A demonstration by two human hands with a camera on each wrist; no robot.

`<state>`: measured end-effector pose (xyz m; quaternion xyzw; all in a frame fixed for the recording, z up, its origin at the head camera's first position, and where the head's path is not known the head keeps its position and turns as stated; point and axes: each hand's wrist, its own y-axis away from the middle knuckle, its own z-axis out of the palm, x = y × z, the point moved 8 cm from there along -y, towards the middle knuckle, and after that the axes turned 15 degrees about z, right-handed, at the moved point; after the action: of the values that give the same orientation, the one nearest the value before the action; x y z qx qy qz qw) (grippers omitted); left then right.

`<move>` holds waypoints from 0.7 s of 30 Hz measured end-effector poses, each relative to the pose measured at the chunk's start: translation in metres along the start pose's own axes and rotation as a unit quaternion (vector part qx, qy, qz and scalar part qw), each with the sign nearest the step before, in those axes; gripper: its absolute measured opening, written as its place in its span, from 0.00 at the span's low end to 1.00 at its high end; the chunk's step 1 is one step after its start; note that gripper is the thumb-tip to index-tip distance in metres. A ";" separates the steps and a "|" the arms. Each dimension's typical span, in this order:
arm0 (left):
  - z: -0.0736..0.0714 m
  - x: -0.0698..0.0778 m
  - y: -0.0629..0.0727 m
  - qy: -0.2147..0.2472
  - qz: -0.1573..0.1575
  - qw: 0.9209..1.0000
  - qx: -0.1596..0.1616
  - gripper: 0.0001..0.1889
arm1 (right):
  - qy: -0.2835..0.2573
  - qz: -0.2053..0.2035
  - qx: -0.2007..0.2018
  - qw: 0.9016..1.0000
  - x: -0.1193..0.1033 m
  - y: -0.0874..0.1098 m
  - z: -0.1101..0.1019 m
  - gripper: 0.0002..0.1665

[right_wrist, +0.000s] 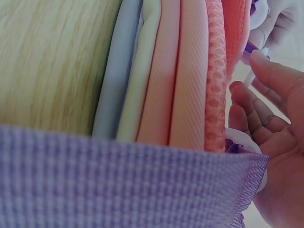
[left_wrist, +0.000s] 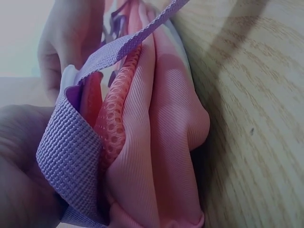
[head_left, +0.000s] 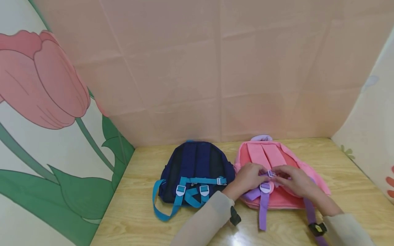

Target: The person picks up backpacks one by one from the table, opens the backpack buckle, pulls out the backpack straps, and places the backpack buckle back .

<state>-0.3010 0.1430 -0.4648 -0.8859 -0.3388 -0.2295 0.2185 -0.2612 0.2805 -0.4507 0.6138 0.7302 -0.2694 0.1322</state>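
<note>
A pink backpack [head_left: 286, 198] lies on the table with its shoulder straps up. Over its middle, both hands meet at a small white buckle [head_left: 270, 173] on a purple strap. My left hand [head_left: 250, 175] pinches the buckle from the left. From the other side my right hand [head_left: 293, 179] holds it between thumb and finger; in the right wrist view the thumb [right_wrist: 273, 71] presses on the white plastic. Just below hangs a second white buckle [head_left: 265, 187] with a loose purple strap end [head_left: 263, 215]. In the left wrist view a purple strap [left_wrist: 71, 152] crosses before the left palm.
To the left lies a dark blue backpack [head_left: 195, 160] with bright blue straps [head_left: 160, 213] and white buckles, close beside the pink one. A wooden table [head_left: 129, 205] bears both. Behind stands a plain pinkish-brown backdrop [head_left: 184, 68]; a tulip-printed panel [head_left: 55, 85] stands at left.
</note>
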 end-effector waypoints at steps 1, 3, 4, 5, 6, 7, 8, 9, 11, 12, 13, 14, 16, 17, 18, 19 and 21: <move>0.000 0.001 0.000 0.000 0.005 1.000 0.001 0.08 | 0.002 0.002 -0.002 1.000 0.001 0.000 0.000 0.14; 0.000 0.001 -0.001 0.001 0.014 1.000 0.003 0.08 | 0.006 0.005 -0.004 1.000 0.002 0.000 0.001 0.14; 0.000 0.001 -0.001 0.003 0.016 1.000 0.004 0.08 | 0.004 0.007 -0.004 1.000 0.002 0.000 0.001 0.14; 0.000 0.001 -0.001 0.002 0.019 1.000 0.004 0.08 | 0.004 0.007 -0.004 1.000 0.002 0.000 0.000 0.14; 0.000 0.001 -0.001 -0.001 0.021 1.000 0.004 0.09 | 0.002 0.007 -0.003 1.000 0.003 0.001 0.000 0.14; 0.000 0.001 -0.001 -0.004 0.021 1.000 0.003 0.10 | 0.000 0.007 -0.001 1.000 0.003 0.001 0.000 0.14; 0.000 0.000 -0.001 -0.010 0.019 1.000 0.001 0.10 | -0.003 0.006 0.001 1.000 0.003 0.001 0.000 0.13; 0.000 -0.001 -0.001 -0.023 0.018 1.000 -0.003 0.11 | -0.007 0.005 0.003 1.000 0.003 0.001 0.000 0.13; -0.001 -0.001 0.000 -0.056 0.013 0.998 -0.012 0.13 | -0.012 0.001 0.008 1.000 0.003 0.002 0.000 0.13; -0.001 -0.002 0.001 -0.072 0.009 0.997 -0.017 0.13 | -0.014 -0.001 0.011 1.000 0.003 0.002 0.000 0.13; -0.001 -0.003 0.001 -0.086 0.004 0.996 -0.021 0.13 | -0.016 -0.003 0.013 1.000 0.003 0.002 0.000 0.12; -0.001 -0.003 0.001 -0.101 0.001 0.995 -0.026 0.13 | -0.018 -0.005 0.016 1.000 0.003 0.002 0.000 0.12; -0.001 -0.004 0.002 -0.118 -0.003 0.992 -0.031 0.13 | -0.018 -0.008 0.019 1.000 0.004 0.002 0.000 0.12; -0.001 -0.004 0.001 -0.120 -0.002 0.992 -0.030 0.13 | -0.018 -0.007 0.021 1.000 0.004 0.002 -0.001 0.12; -0.001 -0.004 0.001 -0.118 0.000 0.993 -0.029 0.13 | -0.019 -0.007 0.021 1.000 0.004 0.002 -0.001 0.12; -0.001 -0.004 0.001 -0.112 0.002 0.993 -0.027 0.13 | -0.020 -0.005 0.022 1.000 0.004 0.002 -0.001 0.12; -0.001 -0.004 0.000 -0.095 0.007 0.995 -0.021 0.13 | -0.022 -0.002 0.020 1.000 0.004 0.002 -0.002 0.12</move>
<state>-0.3042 0.1403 -0.4664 -0.9105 -0.3467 -0.1503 0.1680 -0.2601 0.2854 -0.4520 0.6090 0.7226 -0.2979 0.1351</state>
